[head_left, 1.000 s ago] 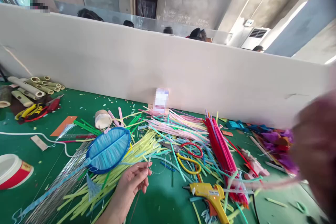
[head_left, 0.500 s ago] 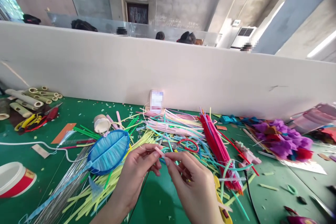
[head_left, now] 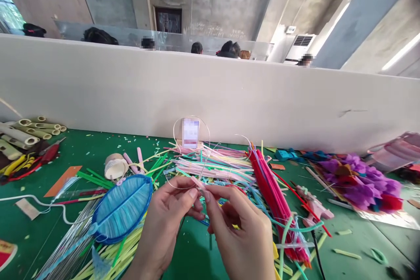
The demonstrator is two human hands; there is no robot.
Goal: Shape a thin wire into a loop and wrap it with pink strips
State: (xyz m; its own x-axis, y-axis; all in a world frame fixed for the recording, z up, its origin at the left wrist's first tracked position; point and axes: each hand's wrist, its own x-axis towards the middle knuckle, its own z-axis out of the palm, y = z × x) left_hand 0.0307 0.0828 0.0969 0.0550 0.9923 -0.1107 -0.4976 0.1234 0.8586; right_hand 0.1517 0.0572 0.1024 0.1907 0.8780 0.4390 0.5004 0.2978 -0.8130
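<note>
My left hand (head_left: 169,214) and my right hand (head_left: 239,225) meet in the middle, fingertips almost touching. Both pinch a short pale pink strip (head_left: 197,183), which looks like a piece of pipe cleaner. A thin pale wire (head_left: 209,133) curves up from the fingertips in a loop; how it joins the strip is too small to tell. Left of my left hand lies a blue leaf-shaped fan (head_left: 123,208) with a twisted handle, on yellow pipe cleaners (head_left: 126,245). A bundle of red pipe cleaners (head_left: 271,188) lies to the right of my right hand.
Pink pipe cleaners (head_left: 213,167) lie behind my hands, before a propped card (head_left: 190,133). A white partition (head_left: 131,83) closes off the green table (head_left: 193,253). Bamboo tubes (head_left: 31,133) and pliers (head_left: 19,164) sit left; a pink glue gun (head_left: 313,208) and purple flowers (head_left: 357,179) right.
The wire loop now stands higher and wider above my fingertips. Both hands still pinch the pink strip. The view has shifted slightly, moving the left side of the table further left.
</note>
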